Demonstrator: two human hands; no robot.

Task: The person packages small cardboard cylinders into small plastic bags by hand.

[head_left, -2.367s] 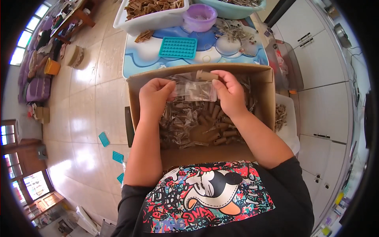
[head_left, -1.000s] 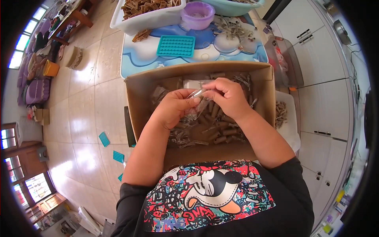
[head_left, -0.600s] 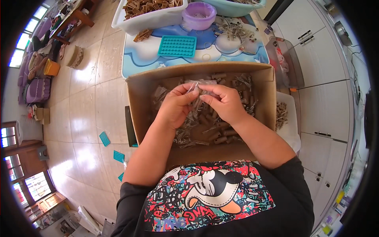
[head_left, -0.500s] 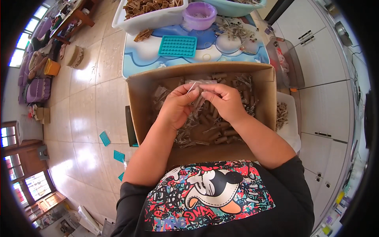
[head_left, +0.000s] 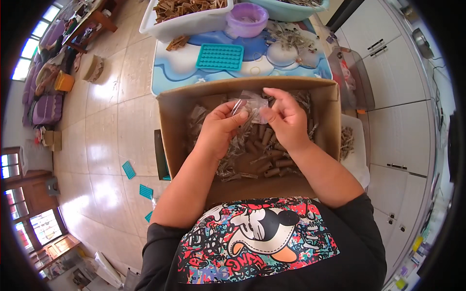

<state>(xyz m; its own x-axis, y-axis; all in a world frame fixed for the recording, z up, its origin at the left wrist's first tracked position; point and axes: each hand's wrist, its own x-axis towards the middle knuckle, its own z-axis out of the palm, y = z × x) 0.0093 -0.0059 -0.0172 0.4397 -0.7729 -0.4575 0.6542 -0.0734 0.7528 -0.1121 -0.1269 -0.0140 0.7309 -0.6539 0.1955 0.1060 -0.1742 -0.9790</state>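
A small clear plastic bag hangs over the open cardboard box. My left hand pinches its left side between thumb and fingers. At the bag's right edge is my right hand, with the index finger stretched out away from the thumb; the thumb tip is against or just beside the plastic. What the bag contains is too small to make out. Below both hands, the box holds many brown cylindrical pieces mixed with crumpled clear bags.
Beyond the box, a cloud-patterned table carries a teal moulded tray, a white tub of brown wooden pieces, a purple basket and a pale green basin. At the box's right stands a white container of small brown pieces.
My right hand has opened, its index finger lifting away from the thumb. The bag between my hands now spreads wider and shows more plainly. My left hand has kept its pinch.
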